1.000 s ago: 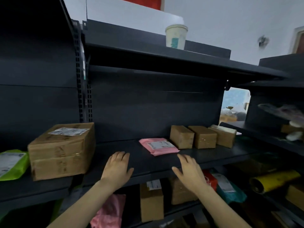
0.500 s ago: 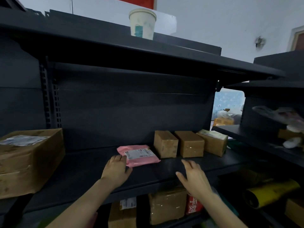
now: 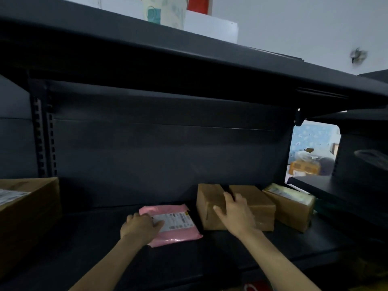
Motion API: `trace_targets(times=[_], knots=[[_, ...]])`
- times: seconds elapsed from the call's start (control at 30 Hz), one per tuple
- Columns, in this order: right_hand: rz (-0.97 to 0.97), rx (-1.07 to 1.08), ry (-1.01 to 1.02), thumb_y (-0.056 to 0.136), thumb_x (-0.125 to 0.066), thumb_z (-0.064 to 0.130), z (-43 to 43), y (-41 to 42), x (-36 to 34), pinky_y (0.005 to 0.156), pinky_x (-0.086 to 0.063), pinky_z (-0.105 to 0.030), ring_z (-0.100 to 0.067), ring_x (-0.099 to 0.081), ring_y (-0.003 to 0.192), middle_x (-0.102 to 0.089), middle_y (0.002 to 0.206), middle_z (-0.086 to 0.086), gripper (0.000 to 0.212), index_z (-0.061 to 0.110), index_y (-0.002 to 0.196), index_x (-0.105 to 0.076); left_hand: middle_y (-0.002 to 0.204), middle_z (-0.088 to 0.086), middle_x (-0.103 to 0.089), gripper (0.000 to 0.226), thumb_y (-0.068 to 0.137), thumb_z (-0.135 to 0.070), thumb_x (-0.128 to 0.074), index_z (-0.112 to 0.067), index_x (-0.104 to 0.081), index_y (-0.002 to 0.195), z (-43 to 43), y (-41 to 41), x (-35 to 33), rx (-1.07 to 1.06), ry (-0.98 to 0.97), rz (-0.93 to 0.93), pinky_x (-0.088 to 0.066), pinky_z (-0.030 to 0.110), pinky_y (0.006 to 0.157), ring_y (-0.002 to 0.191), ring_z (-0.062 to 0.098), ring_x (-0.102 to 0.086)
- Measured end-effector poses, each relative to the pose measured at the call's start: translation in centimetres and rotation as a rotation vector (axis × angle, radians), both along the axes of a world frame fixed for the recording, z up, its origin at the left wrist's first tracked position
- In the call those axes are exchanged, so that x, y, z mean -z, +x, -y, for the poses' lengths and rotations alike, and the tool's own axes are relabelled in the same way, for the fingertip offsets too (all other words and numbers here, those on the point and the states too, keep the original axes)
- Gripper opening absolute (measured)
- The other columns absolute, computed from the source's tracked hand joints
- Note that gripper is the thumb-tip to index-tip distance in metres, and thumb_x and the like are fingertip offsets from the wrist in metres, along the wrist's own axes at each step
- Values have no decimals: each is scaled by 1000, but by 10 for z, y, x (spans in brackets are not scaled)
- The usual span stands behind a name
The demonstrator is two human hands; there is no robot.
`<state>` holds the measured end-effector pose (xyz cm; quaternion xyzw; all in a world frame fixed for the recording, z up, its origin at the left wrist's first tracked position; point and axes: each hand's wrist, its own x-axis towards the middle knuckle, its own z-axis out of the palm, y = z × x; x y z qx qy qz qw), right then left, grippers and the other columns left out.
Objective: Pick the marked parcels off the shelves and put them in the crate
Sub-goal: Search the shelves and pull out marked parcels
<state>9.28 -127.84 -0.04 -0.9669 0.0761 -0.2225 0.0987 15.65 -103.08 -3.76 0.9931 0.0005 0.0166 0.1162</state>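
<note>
A flat pink parcel (image 3: 178,227) with a white label lies on the dark middle shelf (image 3: 94,248). My left hand (image 3: 140,226) is on its left end, fingers curled over the edge and thumb on the label. Right of it stand three small brown boxes in a row. My right hand (image 3: 235,211) grips the leftmost brown box (image 3: 207,198): fingers reach over its top into the gap beside the second box (image 3: 260,202), thumb on its front face. The third box (image 3: 291,204) has a pale label on top. No crate is in view.
A large labelled carton (image 3: 27,204) sits at the left end of the same shelf. The upper shelf (image 3: 189,59) hangs low overhead with a paper cup (image 3: 165,11) on it. Another dark shelf unit (image 3: 336,190) stands to the right.
Both hands have moved forward from the shelf's front edge. The left has landed on the pink parcel and the right has closed on the leftmost brown box. The view has moved closer.
</note>
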Motion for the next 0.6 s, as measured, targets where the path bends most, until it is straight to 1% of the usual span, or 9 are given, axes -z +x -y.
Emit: trace_targets(times=[0.1, 0.2, 0.27, 0.3, 0.37, 0.43, 0.47, 0.53, 0.6], knots=[[-110, 26, 30, 88, -40, 62, -5, 26, -6, 100, -38, -41, -33, -34, 129, -29, 145, -18, 73, 18, 145, -24, 132, 6, -51, 59, 87, -58, -41, -19, -51, 131, 3, 5, 3, -54, -79, -84, -43, 33, 99, 122, 23, -45], [-249, 55, 82, 81, -36, 74, -10, 44, -5, 97, -39, -40, -35, -34, 129, -28, 145, -20, 85, 19, 145, -24, 120, 4, -62, 40, 92, -39, -49, -14, -58, 122, 7, 6, 4, -52, -293, -85, -48, 25, 89, 111, 18, -58], [-268, 67, 85, 80, -37, 74, -12, 50, -2, 91, -41, -38, -34, -37, 124, -33, 140, -19, 82, 21, 142, -28, 116, 5, -63, 26, 93, -22, -52, -7, -59, 114, 10, 5, 5, -63, -444, -29, -44, 18, 77, 108, 19, -60], [-254, 70, 87, 80, -39, 72, -11, 51, -1, 88, -42, -37, -33, -39, 121, -37, 136, -18, 79, 21, 139, -30, 112, 6, -63, 21, 93, -16, -52, -5, -59, 109, 11, 3, 6, -71, -517, 5, -42, 18, 73, 107, 20, -60], [-220, 52, 126, 79, -44, 67, -8, 52, 0, 87, -42, -36, -33, -41, 117, -40, 131, -17, 74, 21, 136, -33, 94, 4, -62, 8, 92, -9, -53, -7, -59, 90, 10, -1, 7, -90, -631, 87, -44, 20, 65, 95, 23, -61], [-193, -7, 225, 79, -49, 61, -4, 49, 1, 89, -41, -37, -34, -39, 118, -39, 131, -17, 73, 20, 138, -31, 74, -2, -53, 25, 91, -7, -53, -17, -48, 69, 5, -4, 8, -138, -704, 171, -36, 19, 50, 75, 17, -55], [-175, -46, 299, 80, -51, 58, -3, 45, 3, 91, -40, -37, -34, -39, 119, -38, 133, -17, 74, 21, 140, -29, 68, -3, -49, 31, 91, -5, -53, -18, -42, 65, 2, -7, 9, -164, -730, 222, -32, 19, 48, 69, 16, -51], [-108, -130, 478, 84, -54, 49, 1, 38, 9, 96, -39, -37, -33, -39, 121, -38, 135, -17, 70, 21, 142, -28, 63, -2, -46, 34, 89, -2, -54, -15, -38, 62, -3, -13, 10, -193, -820, 352, -30, 22, 50, 65, 18, -45], [-27, -206, 642, 86, -56, 41, 1, 30, 15, 97, -40, -35, -28, -44, 117, -39, 134, -15, 63, 21, 141, -31, 61, 0, -45, 32, 89, -1, -54, -13, -39, 64, -7, -19, 9, -202, -930, 478, -30, 25, 51, 59, 16, -41]])
